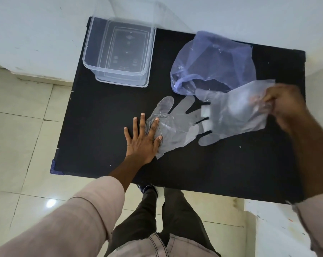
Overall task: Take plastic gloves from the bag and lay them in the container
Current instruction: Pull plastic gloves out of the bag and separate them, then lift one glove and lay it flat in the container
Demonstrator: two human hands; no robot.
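Observation:
A clear plastic glove (175, 125) lies flat in the middle of the black table (105, 112). My left hand (144, 140) rests flat on its cuff end, fingers spread. A second clear glove (235, 115) hangs to the right, its fingers overlapping the first glove's fingers. My right hand (285, 106), blurred, pinches this second glove at its cuff. The bluish plastic bag (212, 60) lies crumpled behind the gloves, its mouth facing the near left. The clear rectangular container (86, 60) stands at the table's far left with nothing inside it.
The table stands against a white wall (36, 30) at the back. Tiled floor (17, 141) lies to the left and in front. My legs and a shoe (149, 190) show below the near table edge.

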